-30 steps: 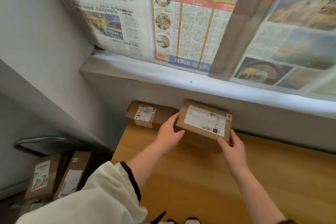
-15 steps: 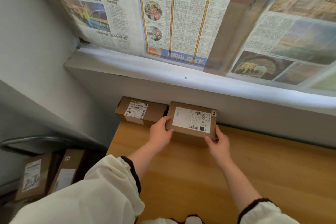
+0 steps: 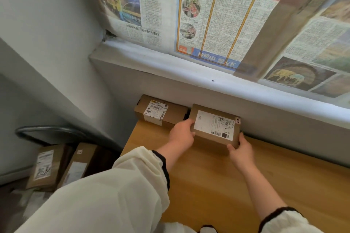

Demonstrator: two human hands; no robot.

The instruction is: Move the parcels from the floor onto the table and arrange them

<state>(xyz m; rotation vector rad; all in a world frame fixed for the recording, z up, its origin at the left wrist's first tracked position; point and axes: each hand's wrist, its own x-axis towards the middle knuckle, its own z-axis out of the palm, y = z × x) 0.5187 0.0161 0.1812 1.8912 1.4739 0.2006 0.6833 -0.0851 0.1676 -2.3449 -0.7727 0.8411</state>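
The person stands at the table (image 3: 217, 185) and holds the second parcel (image 3: 215, 126) from both ends. The left hand (image 3: 181, 134) is curled round its left end, and the right hand (image 3: 241, 149) pinches its right front corner. One second ago this parcel was raised and tilted over the table. Now it lies flat at the table's far edge, against the wall, label up.

The first parcel (image 3: 161, 111) sits in the table's far left corner, just beside it. I think a thin dark gap remains between them, but from here it is not sure.

So the second parcel seems placed, and only the release remains. Two more parcels (image 3: 44, 168) wait on the floor to the left of the table – the task is perhaps half done.
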